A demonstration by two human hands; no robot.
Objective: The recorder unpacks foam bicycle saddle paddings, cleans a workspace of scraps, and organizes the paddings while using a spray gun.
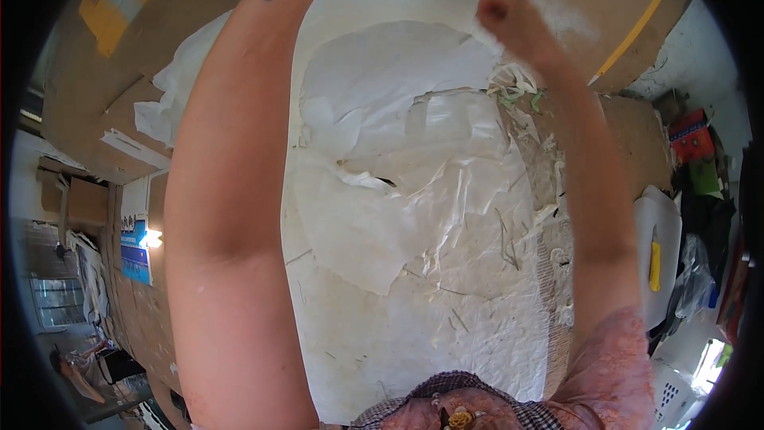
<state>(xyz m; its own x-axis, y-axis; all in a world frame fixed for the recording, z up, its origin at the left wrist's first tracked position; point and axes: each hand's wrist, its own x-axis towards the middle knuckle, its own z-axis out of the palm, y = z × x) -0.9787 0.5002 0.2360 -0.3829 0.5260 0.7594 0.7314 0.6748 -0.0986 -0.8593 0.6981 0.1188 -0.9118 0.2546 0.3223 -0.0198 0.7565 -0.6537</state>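
Head cam, looks down — close, one view

Right hand [509, 20] closed on far edge of white paper sheet [398, 326]. Torn crumpled white layers [382, 183] at middle. Left forearm [231, 151] stretches far, hand out of frame. Yellow utility knife [654, 259] right.

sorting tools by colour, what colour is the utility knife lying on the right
Yellow; the utility knife shows best in the head view, lying on white paper.

A cluttered craft workshop. Flattened cardboard [95, 95] covers the worktop beyond the left edge of a large white sheet [414, 334], straw bits [509, 239] litter that sheet, and a yellow knife [654, 259] lies among bags at the right edge.
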